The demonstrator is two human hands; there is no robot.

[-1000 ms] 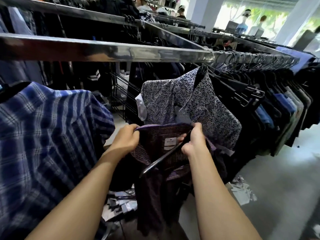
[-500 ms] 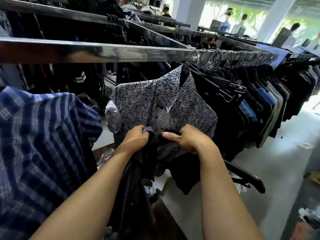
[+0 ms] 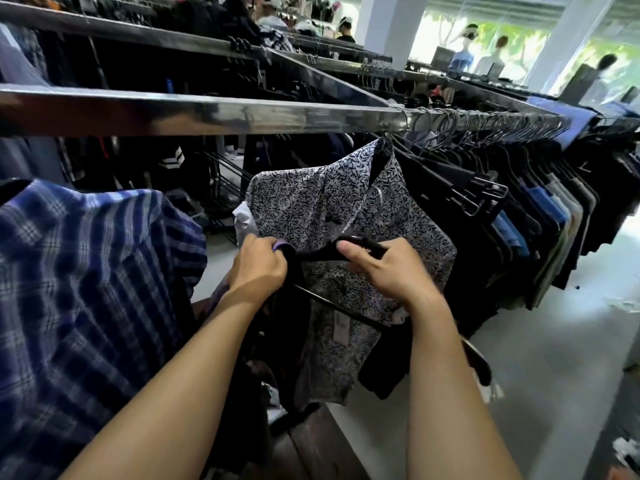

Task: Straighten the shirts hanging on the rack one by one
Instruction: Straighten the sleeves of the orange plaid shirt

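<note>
A: Fingers first. The left hand (image 3: pixel 258 271) is clenched on a bunch of the dark purple shirt (image 3: pixel 294 341), right at the collar edge, where a sliver of brighter purple peeps out above the knuckles.

B: And the right hand (image 3: pixel 391 275)?

A: Its fingers (image 3: pixel 349 251) are wrapped round the top of the black plastic hanger (image 3: pixel 367 243), with one thin arm of it slanting down towards the wrist. Both hands are grasping, nothing slack.

B: Where's the shirt itself?

A: Low, well under the long chrome rail (image 3: pixel 207 112), held in front of the grey leaf-print shirt (image 3: pixel 311 202) that hangs there. I can't see the hanger's hook (behind the hand, I'd guess).

B: Which step is this, then?

A: I'd say the shirt is being seated on its hanger, with the collar worked over one shoulder. The next move calls for squaring both shoulders on the arms. Then it's lifting the hook up to the bare stretch of rail.

B: Anything in the way?

A: Plenty. A blue plaid shirt (image 3: pixel 86 289) bulges in close beside the left forearm, and the leaf-print one sits directly behind the hands. A packed row of dark garments (image 3: pixel 460 237) crowds the rail to the right. The loose hem dangles towards the grey concrete floor (image 3: pixel 554 375), so it could drag or snag on the way up.
</note>
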